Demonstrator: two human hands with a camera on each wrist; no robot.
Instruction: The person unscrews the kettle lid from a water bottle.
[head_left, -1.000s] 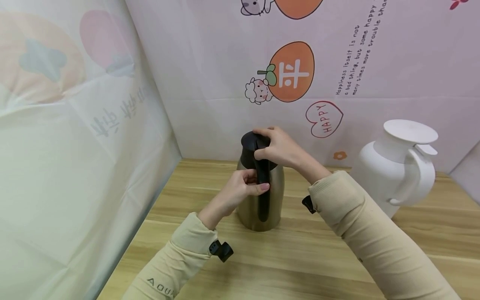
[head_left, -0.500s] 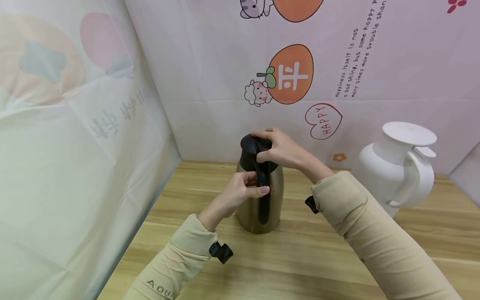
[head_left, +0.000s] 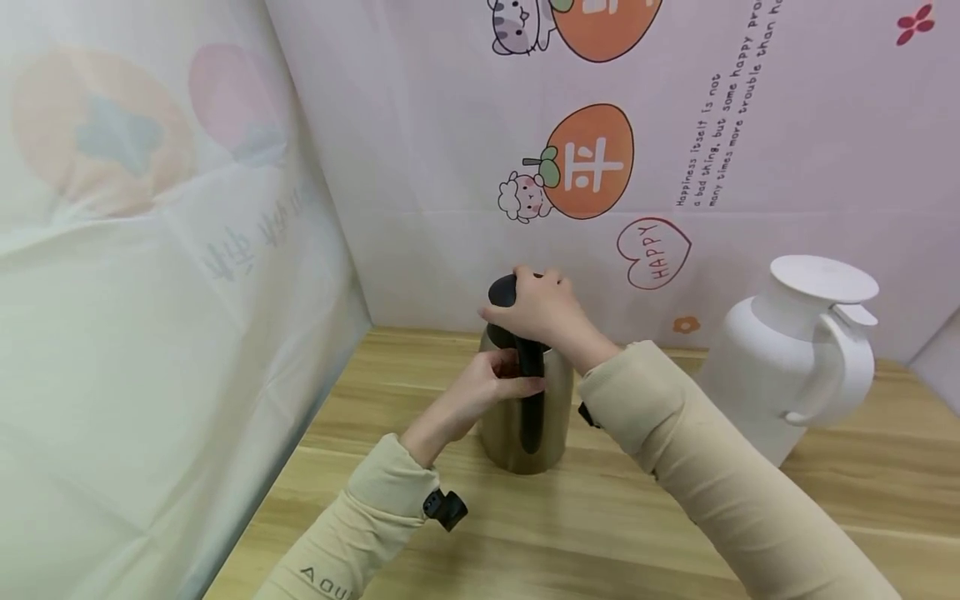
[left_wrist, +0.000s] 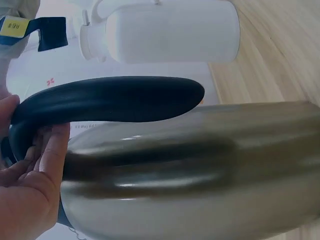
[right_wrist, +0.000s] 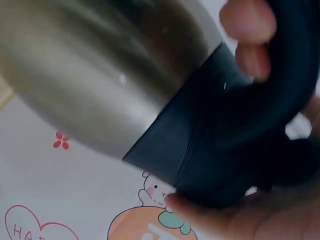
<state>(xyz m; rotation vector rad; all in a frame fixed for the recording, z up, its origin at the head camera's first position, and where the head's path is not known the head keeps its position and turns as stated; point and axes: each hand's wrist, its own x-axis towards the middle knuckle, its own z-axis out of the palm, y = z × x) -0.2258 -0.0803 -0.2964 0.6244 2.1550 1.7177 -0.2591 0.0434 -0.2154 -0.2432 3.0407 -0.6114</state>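
Observation:
A steel vacuum jug (head_left: 498, 437) with a black top stands upright on the wooden table in the head view. My left hand (head_left: 474, 387) grips the upper part of its black handle (head_left: 532, 425), thumb on one side and fingers inside the loop. My right hand (head_left: 542, 310) holds the black lid (head_left: 502, 291) from above and hides most of it; its thumb reaches across to the left. In the left wrist view, the handle's free lower end stands off the steel body (left_wrist: 200, 165). The right wrist view shows the black collar (right_wrist: 167, 135) below the lid.
A white vacuum jug (head_left: 780, 358) stands on the table to the right, its handle turned rightward. Behind the table (head_left: 600, 533) hangs a printed cloth (head_left: 435, 150), and another pale cloth (head_left: 187, 350) lines the left side.
My right hand has turned leftward on the lid, its thumb now past the handle and its wrist closer to the jug. The left hand keeps its hold. The head view has shifted slightly.

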